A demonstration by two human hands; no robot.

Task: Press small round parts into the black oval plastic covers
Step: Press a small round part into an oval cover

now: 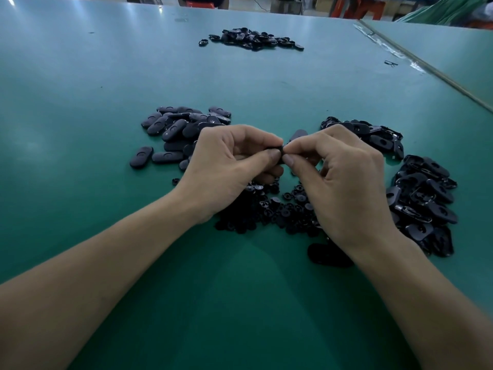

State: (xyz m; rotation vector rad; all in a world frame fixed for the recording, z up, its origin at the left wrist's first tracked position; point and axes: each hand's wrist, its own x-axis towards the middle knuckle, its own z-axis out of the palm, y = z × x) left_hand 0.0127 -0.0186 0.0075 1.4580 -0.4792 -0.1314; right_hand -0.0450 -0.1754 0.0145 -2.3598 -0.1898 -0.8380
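Left of centre on the tabletop [80, 102], a pile of oval covers [181, 132] is laid smooth side up, likely set apart as done pieces. The left hand [226, 166] is curled, thumb and forefinger pinched on one black cover [278, 153] held above the middle of the tabletop; the piece is mostly hidden by fingertips. The small round parts [272, 209] are heaped directly under both hands, on the near-edge side, so the reach is short. The right hand [344, 180] is set against the left, thumb and forefinger pinched on the same cover, probably to press a part in; whether one is seated cannot be told. Right of it, a second pile of covers [418, 198] is left hollow side up, judged as stock to be filled. One loose cover [328, 255] is seen under the right wrist. Bare green is left wide towards the left and near edges. A far pile [253, 40] is placed near the far edge. The seam [426, 68] by the right edge is well apart from the work.
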